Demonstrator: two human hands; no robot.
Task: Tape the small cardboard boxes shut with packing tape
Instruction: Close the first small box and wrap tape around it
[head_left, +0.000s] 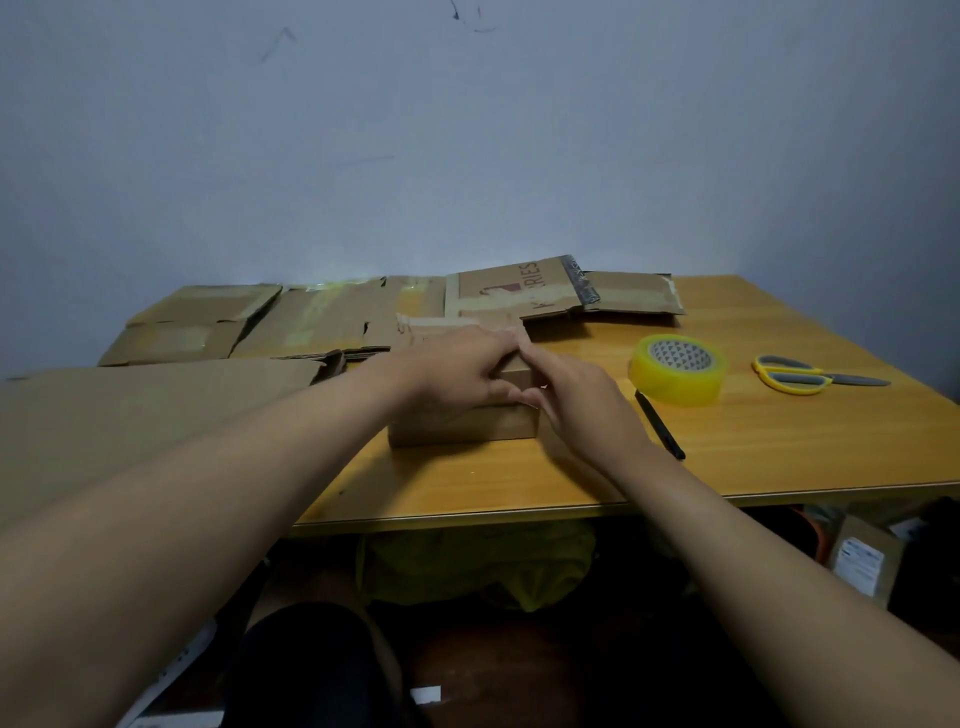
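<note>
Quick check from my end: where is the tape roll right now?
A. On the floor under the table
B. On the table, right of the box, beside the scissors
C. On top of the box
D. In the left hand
B. The tape roll lies on the table between the box and the scissors; both the left hand and right hand rest on the box.

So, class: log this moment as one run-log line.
both hands press small box flaps | tape roll, scissors, pen idle right | untaped

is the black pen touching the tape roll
Apart. The head view shows bare table between the tape roll and the black pen, whose tip lies just below the roll's left edge.
</note>
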